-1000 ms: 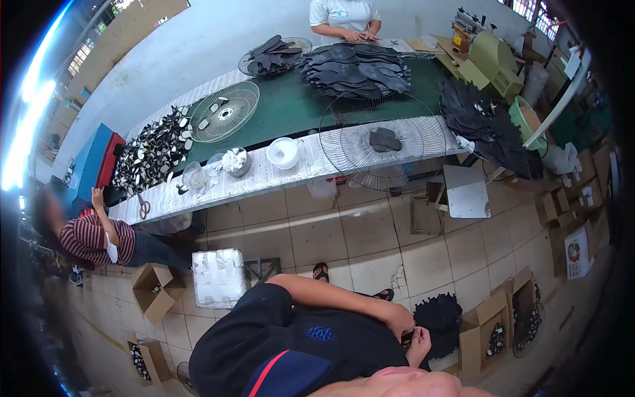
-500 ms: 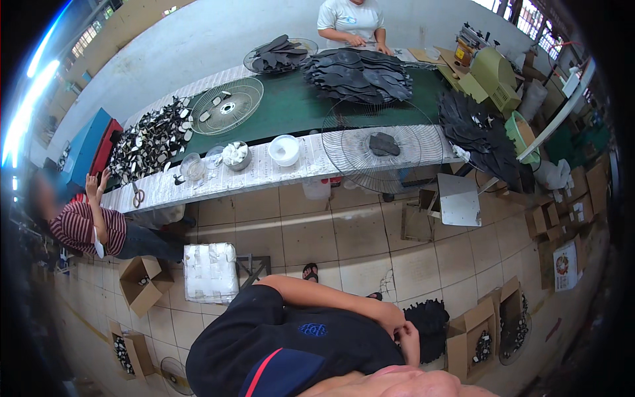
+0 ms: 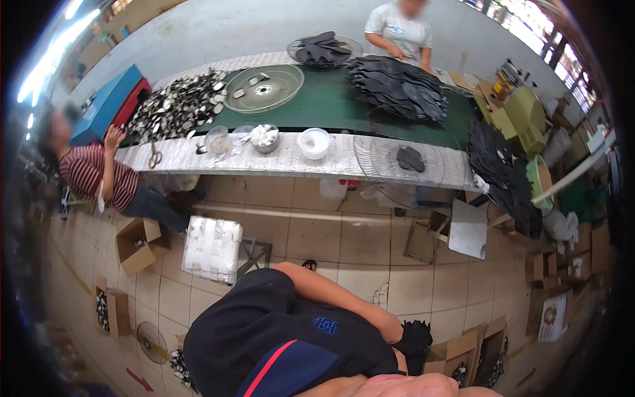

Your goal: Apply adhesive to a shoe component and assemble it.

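Note:
My bare left forearm [image 3: 344, 301] reaches across the front of my dark shirt. Its far end, with my left hand [image 3: 389, 329], turns in close to my body, and the fingers do not show. Of my right side only a sliver of skin appears by the shirt edge; the right hand is hidden. Just beyond the left hand lies a pile of black flat pieces [image 3: 417, 336] on the floor. Whether the hand touches the pile, I cannot tell. Nothing can be seen held.
Across the aisle, a long green-topped table [image 3: 317, 99] bears stacked black pieces [image 3: 397, 86], small black-and-white parts [image 3: 178, 106], wire fan guards [image 3: 264, 89] and bowls [image 3: 314, 142]. One person [image 3: 400, 33] works behind it, another [image 3: 109, 172] at the left end. A white taped box [image 3: 211, 248] and cartons [image 3: 456, 357] stand around.
My view has shifted, so the table appears further right. Hands that showed together near the black pile are now mostly hidden by my body. The person at left has lowered their hands toward the table.

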Demonstrator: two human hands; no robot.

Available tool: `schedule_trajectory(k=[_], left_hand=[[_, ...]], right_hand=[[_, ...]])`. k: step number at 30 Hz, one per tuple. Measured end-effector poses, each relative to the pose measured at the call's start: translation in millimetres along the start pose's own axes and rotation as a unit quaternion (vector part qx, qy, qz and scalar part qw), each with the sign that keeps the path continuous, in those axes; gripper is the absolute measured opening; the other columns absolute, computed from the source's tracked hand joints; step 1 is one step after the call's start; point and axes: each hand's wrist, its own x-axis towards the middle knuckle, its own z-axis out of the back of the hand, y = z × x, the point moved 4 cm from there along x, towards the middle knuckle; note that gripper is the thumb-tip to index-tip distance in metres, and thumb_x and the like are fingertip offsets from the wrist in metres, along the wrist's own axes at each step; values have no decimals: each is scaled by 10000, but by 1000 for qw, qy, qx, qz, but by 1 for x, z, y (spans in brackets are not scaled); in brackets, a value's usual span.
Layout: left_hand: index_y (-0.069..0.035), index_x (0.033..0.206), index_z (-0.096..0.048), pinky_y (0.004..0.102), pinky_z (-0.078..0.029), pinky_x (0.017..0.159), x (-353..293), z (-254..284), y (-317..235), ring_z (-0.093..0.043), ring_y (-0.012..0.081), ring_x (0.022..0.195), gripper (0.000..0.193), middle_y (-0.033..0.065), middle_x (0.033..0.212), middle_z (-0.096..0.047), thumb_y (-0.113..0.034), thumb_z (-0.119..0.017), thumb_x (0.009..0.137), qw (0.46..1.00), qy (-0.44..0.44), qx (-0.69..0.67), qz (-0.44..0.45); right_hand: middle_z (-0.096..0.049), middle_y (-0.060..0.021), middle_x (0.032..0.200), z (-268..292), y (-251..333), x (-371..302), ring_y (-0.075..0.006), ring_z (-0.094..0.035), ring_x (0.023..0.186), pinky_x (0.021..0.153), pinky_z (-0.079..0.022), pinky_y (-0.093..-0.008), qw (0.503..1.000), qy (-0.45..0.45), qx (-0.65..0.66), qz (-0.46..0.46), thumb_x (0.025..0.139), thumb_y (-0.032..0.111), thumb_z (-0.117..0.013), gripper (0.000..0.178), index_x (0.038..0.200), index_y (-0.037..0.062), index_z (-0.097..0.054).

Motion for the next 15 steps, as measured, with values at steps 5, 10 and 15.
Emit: schedule_trajectory(k=[5,10,15], left_hand=[[-39,913,-729,486,-526,717,-5,7,2,-669,412,860,501,201,879,-711,-520,-700,774,999,39,-15,35],[-36,1013,-702,505,-502,808,26,-22,35,-646,450,930,462,252,986,-699,-446,-659,805,1000,1,-16,-13],[82,994,-664,486,-469,886,5,12,49,-602,447,972,415,289,1045,-667,-315,-554,944,979,19,-92,-179]], right_hand=[[-661,-279,991,42,22,-10,-458,-637,966,847,-499,-466,985,-67,118,105,978,221,-481,313,1138,10,-648],[-681,-124,833,57,97,20,-302,-652,786,746,-521,-393,952,-82,191,225,979,137,-546,211,1066,-1,-680],[-686,-142,849,35,147,78,-298,-664,795,745,-526,-389,927,-13,163,338,936,120,-578,203,1062,-8,-673]])
